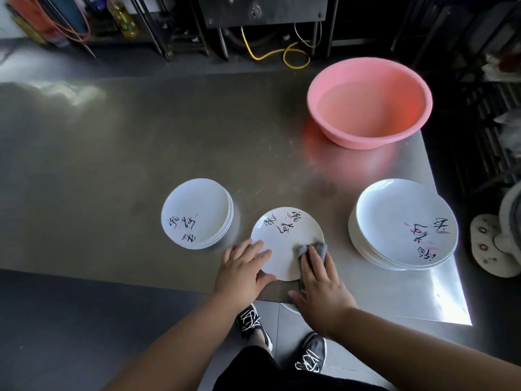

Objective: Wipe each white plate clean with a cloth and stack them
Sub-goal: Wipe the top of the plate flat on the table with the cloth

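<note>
Right hand [321, 289] presses grey cloth [313, 247] on single plate [284, 244].

A white plate [284, 238] with black calligraphy lies flat near the table's front edge, a crumpled grey cloth [310, 248] on its right rim. A small stack [197, 213] sits left, a larger stack [403, 221] right.
</note>
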`<state>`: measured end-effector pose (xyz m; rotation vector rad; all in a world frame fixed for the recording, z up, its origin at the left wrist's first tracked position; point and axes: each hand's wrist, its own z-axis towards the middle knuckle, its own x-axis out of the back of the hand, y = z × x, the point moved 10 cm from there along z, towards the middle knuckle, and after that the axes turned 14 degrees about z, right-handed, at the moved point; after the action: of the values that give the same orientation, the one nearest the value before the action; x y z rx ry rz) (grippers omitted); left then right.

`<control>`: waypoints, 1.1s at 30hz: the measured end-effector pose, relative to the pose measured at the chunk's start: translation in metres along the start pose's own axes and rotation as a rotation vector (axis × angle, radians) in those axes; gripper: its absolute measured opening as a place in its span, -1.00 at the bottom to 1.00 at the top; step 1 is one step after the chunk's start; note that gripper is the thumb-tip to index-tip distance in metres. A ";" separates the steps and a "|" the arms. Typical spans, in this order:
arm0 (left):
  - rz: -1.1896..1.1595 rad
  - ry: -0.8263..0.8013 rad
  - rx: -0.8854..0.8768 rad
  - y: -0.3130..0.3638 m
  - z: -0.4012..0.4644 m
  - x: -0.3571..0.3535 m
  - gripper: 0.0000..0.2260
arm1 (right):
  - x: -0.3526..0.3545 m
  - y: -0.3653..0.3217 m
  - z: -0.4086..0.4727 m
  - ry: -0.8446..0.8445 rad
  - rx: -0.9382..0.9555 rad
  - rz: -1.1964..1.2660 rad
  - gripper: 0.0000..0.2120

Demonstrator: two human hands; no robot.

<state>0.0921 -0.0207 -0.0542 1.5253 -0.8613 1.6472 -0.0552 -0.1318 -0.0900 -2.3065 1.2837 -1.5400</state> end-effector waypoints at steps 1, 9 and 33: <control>0.003 0.005 -0.003 -0.001 -0.001 0.000 -0.50 | 0.000 0.000 0.002 -0.015 0.002 0.001 -0.04; 0.025 0.002 0.097 0.016 -0.005 -0.006 -0.55 | 0.066 0.004 0.055 0.106 0.067 0.005 -0.27; -0.004 -0.026 0.004 0.015 0.003 0.013 -0.67 | 0.046 0.010 0.037 0.097 0.057 0.055 -0.23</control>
<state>0.0805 -0.0304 -0.0415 1.5537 -0.8692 1.6306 -0.0255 -0.1828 -0.0799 -2.1685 1.2948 -1.6673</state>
